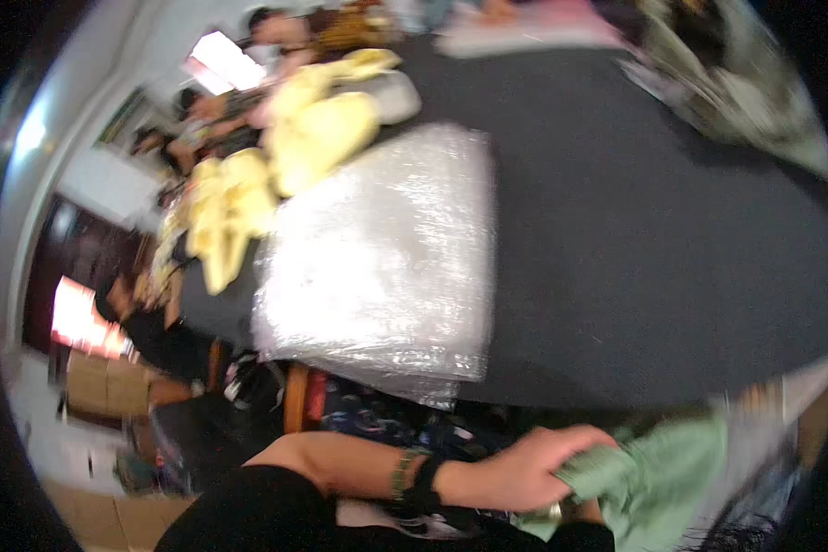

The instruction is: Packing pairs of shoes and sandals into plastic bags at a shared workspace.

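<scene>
My left hand, with a beaded bracelet and a black band at the wrist, reaches across to the lower right. Its fingers are closed on a light green cloth, blurred by motion. Part of my right hand shows below the cloth, above a black sleeve; its fingers are hidden. The cloth hangs just off the near edge of a dark grey table. On the table, left of the middle, lies a flat stack of shiny clear plastic packages.
Yellow fabric pieces lie at the far left of the table. A grey-green cloth heap sits at the far right, pink-white material at the far edge. Several people sit along the left side. Cardboard boxes stand at lower left.
</scene>
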`<state>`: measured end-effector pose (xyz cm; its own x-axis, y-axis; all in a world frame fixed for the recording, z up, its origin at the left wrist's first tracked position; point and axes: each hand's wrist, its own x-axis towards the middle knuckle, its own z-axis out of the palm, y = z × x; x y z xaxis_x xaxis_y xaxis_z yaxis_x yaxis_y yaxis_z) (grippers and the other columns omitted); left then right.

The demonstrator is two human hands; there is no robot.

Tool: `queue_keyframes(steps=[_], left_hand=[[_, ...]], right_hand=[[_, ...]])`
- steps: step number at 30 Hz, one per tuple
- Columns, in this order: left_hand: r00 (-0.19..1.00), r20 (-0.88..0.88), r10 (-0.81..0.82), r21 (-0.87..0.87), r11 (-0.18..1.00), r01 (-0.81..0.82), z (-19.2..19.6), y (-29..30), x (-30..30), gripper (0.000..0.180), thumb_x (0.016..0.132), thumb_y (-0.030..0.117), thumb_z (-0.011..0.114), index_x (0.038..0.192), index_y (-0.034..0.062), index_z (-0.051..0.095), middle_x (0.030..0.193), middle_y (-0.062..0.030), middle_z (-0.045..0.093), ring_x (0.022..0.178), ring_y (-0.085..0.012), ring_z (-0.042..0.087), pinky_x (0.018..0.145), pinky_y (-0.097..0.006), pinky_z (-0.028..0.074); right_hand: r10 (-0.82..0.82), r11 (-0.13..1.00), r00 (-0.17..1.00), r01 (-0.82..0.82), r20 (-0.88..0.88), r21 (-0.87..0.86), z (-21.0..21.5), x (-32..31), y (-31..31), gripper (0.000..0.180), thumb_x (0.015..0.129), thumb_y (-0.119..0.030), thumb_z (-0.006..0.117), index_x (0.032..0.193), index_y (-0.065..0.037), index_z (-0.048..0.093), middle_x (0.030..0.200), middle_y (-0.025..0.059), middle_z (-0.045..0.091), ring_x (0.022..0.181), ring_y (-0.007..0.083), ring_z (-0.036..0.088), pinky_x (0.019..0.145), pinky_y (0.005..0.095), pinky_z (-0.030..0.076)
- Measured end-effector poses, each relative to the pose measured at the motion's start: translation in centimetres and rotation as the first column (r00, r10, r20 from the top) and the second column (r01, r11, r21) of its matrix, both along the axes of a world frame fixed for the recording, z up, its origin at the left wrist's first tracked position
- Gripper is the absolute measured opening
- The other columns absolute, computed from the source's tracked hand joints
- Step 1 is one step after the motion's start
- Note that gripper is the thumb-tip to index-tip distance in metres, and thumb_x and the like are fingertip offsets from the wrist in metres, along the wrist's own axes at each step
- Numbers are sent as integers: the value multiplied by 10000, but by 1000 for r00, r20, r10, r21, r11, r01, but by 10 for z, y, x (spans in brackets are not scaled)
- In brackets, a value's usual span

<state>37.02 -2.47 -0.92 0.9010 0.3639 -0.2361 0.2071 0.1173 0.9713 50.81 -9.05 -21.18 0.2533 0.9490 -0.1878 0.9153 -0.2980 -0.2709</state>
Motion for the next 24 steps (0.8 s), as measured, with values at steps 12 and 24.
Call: queue_keyframes(steps=[12,24], left_hand=[[989,102,108,46,992,-113,38,-14,-1,396,724,9,561,1117,-7,604,995,-162,664,929,-298,641,781,-394,499],[973,186,137,141,976,-164,33,-23,-2,346,746,23,575,1088,0,621,978,-157,677,905,-298,654,768,-389,511]], right_hand=[[516,852,845,-491,-138,183,-60,-44,64,634,874,-453,619,1394,-111,498,1314,132,585,1231,310,534,1051,376,400],[517,849,816,-527,-258,33,-145,19,12,662,857,-456,643,1398,-105,493,1330,141,576,1247,314,523,1057,383,397]])
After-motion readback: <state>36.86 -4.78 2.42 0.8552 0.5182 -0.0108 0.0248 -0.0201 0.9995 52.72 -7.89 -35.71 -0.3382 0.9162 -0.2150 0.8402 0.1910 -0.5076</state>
